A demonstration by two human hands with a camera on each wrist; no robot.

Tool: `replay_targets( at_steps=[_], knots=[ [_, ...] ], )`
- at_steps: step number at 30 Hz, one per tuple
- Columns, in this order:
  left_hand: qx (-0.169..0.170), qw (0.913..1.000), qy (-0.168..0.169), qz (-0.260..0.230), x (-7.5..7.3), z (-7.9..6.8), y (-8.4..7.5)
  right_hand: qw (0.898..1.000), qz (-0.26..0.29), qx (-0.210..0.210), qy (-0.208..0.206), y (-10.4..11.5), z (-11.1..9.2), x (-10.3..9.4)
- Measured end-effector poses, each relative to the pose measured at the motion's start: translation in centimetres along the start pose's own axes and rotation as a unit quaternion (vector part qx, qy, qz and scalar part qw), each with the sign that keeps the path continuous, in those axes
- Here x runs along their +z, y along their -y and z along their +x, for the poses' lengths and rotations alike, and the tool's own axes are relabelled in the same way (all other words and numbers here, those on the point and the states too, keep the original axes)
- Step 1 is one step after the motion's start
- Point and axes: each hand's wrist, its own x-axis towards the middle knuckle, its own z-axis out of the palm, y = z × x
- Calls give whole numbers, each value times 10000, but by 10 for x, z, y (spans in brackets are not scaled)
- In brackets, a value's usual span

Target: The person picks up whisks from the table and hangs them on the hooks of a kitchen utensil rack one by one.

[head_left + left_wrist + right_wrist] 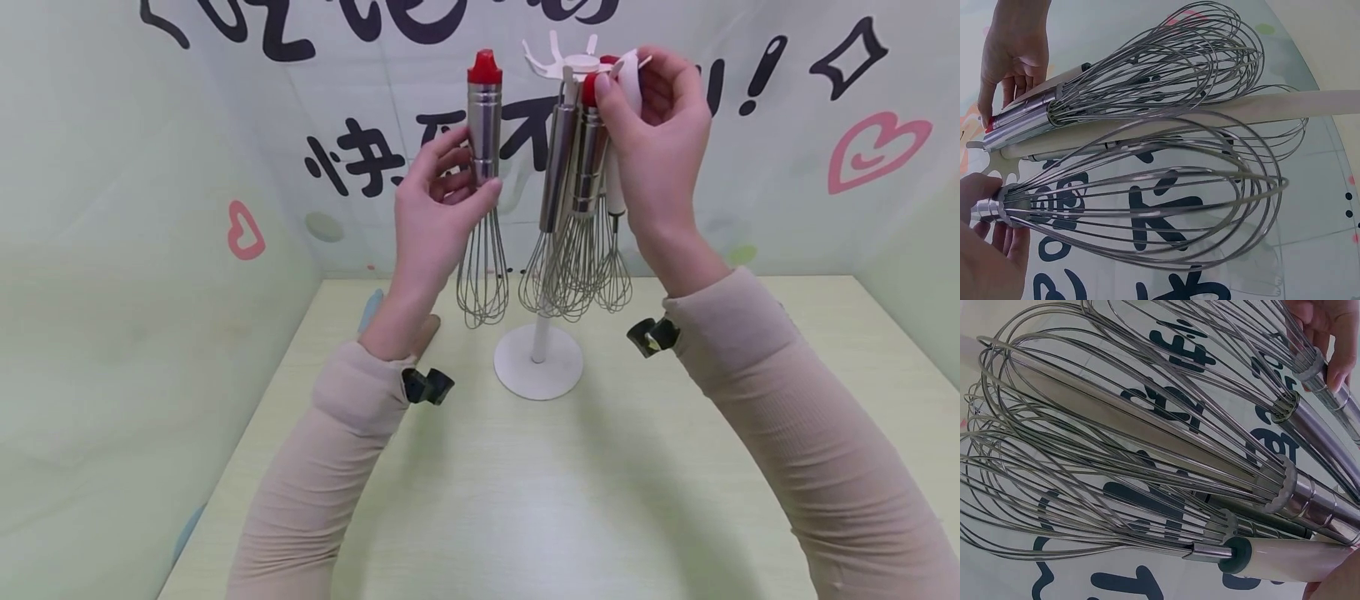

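Note:
My left hand (442,200) grips a balloon whisk (485,133) by its metal handle, which has a red cap on top; its wire loops (1147,206) hang downward. To its right stands a white rack (538,379) with a round base and curved hooks at the top. Several whisks hang there, among them a plain metal-handled whisk (557,167) and a red-capped one (587,167). At hook height, my right hand (667,142) pinches the upper end of a white-handled whisk (1291,557) between thumb and fingers, the thumb right beside a red cap.
A pale wooden table (525,500) carries the rack. Behind my left wrist, a blue object (371,310) and a brown one (427,335) are partly hidden. A printed cloth (360,233) with black lettering hangs behind, and cloth walls flank both sides.

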Motion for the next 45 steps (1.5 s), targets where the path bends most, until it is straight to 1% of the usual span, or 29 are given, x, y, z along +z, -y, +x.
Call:
replay_targets(
  at_steps=[7, 13, 21, 25, 28, 32, 39, 45],
  knots=[
    [66, 9998, -207, 29, 7, 3, -1, 10000, 53, -18, 2, -2, 0, 0],
    [187, 9996, -188, 122, 15, 5, 2, 9999, 74, -81, 26, -3, 0, -2],
    [405, 9989, -195, 133, 20, 5, 2, 9999, 54, -143, 43, -4, 1, -2],
    [484, 9985, -212, 151, 21, 4, 3, 9999, 87, -119, 29, -4, 1, -2],
    [550, 9979, -215, 254, 20, 3, 4, 9999, 104, -111, 34, -5, 1, -2],
    [543, 9976, -229, 373, 19, 3, 5, 9999, 92, -134, 53, -5, 1, -2],
    [519, 9976, -210, 413, 18, 3, 4, 9998, 104, -140, 28, -4, 0, -1],
    [576, 9960, -201, 652, 13, 5, 1, 9998, 100, -160, 13, -3, -2, 0]
  ],
)
